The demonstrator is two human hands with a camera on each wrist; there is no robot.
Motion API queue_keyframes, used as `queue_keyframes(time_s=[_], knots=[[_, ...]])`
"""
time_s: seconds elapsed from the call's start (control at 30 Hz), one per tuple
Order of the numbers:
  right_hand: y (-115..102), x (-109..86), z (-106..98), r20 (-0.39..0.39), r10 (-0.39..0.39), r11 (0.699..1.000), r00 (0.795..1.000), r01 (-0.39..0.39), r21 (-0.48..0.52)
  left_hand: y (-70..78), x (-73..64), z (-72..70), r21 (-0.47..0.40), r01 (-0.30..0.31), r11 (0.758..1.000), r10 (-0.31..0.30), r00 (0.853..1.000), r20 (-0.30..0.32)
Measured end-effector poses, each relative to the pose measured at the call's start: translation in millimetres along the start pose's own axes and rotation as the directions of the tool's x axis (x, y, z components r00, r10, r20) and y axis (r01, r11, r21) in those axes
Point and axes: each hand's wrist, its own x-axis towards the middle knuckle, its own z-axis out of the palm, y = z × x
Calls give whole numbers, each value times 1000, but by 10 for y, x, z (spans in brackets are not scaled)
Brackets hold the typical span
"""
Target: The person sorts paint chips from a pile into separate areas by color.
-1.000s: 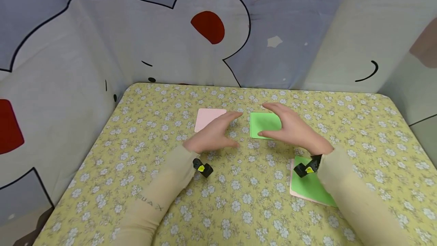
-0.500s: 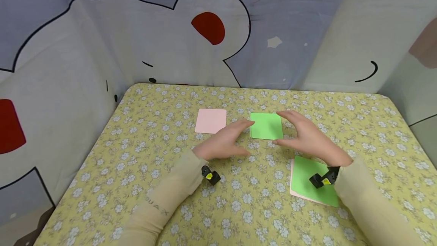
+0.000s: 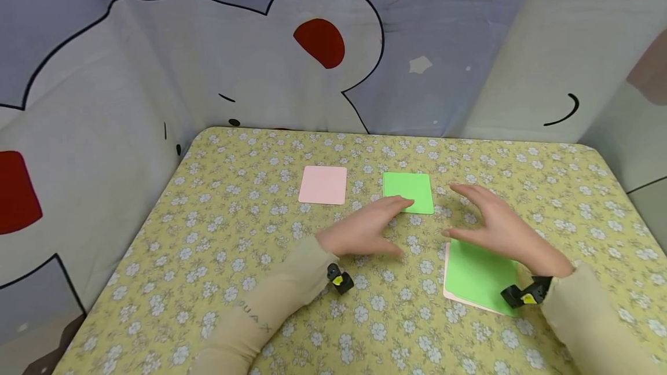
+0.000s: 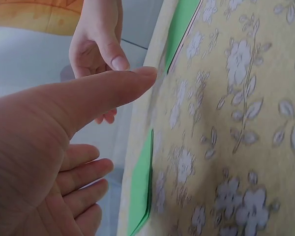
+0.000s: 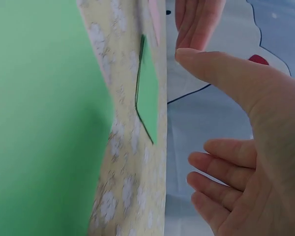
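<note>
My left hand (image 3: 365,229) hovers over the cloth with thumb and fingers apart and nothing in it. In the head view its fingertips overlap the front edge of a small green square card (image 3: 409,187). To the right, my right hand (image 3: 497,225) is also spread and holds nothing. Below it lies a larger green sheet (image 3: 476,276), with a pink sheet (image 3: 447,288) showing along its left and lower edges. A small pink square card (image 3: 323,185) lies left of the small green one. The right wrist view shows the large green sheet (image 5: 39,118) close up.
A yellow floral cloth (image 3: 234,259) covers the table. Behind it and on the left hang printed curtains (image 3: 234,57) with cartoon outlines and red shapes. A dark object (image 3: 52,352) shows beyond the table's left edge.
Both hands have moved right and toward me, still apart. The right hand has left the small green card and is now over the large green sheet. The cards have not moved.
</note>
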Motion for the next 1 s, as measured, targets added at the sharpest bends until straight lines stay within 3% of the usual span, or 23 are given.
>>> queue_keyframes(time_s=[0.47, 0.8, 1.0], knots=[[212, -391, -41, -1, 88, 996, 996, -88, -34, 277, 260, 300, 87, -115, 990, 109, 991, 74], [271, -659, -74, 28, 117, 992, 993, -115, -55, 453, 445, 470, 185, -183, 965, 166, 980, 106], [302, -774, -38, 23, 106, 993, 994, -104, -62, 582, 545, 580, 236, -153, 960, 124, 983, 136]])
